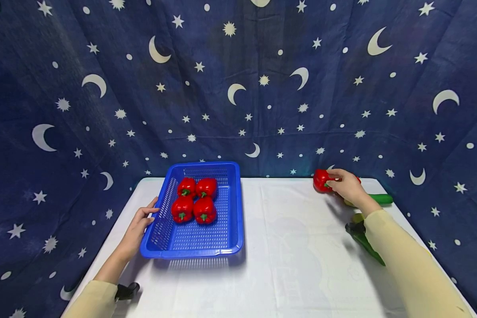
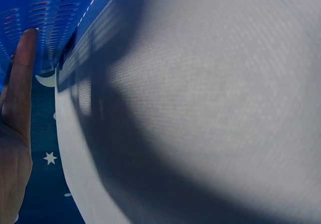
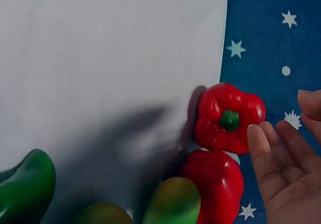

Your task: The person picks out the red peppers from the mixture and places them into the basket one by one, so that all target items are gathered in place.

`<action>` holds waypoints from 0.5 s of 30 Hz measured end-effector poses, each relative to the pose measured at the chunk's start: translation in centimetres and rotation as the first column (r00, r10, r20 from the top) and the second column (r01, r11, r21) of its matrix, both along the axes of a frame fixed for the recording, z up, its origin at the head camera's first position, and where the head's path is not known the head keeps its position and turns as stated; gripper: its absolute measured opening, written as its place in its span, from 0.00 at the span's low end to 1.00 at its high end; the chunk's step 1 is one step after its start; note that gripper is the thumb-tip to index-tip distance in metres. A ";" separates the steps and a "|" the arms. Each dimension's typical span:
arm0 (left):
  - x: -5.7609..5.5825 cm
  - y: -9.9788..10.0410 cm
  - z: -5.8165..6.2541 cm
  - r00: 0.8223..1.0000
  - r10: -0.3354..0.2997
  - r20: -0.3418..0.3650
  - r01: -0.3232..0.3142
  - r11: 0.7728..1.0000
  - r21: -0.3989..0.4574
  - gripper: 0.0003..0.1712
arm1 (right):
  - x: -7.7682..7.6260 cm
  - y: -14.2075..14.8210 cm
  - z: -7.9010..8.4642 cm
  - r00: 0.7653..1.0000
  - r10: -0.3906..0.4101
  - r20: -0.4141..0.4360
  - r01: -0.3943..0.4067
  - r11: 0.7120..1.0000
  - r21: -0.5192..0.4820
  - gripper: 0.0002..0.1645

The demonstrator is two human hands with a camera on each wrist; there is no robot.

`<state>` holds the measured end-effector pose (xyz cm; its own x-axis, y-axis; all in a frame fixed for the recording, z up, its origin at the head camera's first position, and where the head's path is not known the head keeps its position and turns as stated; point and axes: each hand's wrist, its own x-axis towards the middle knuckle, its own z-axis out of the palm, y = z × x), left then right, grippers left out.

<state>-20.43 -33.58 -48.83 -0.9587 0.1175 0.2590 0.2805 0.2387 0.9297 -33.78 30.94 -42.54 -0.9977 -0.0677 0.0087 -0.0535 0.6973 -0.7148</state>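
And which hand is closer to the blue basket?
The left hand: it touches the blue basket's left side. The right hand is away to the basket's right, across the white table, by a red pepper.

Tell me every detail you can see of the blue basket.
The basket is blue, glossy, apparently plastic: a rectangle with a smooth rim, slotted sloping walls and a perforated floor. It stands upright on the left part of the white table, holding four red peppers. The left hand touches its left side.
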 end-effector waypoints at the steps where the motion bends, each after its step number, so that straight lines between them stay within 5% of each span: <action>1: 0.0 0.0 0.0 1.000 0.003 0.001 -0.003 1.000 -0.002 0.18 | 0.0 0.1 0.1 1.000 -0.008 0.001 0.008 1.000 0.005 0.34; 15: 0.0 -0.1 -0.1 1.000 0.013 0.007 -0.013 1.000 -0.006 0.18 | -0.9 0.5 0.3 0.996 -0.087 0.017 0.085 0.994 0.075 0.34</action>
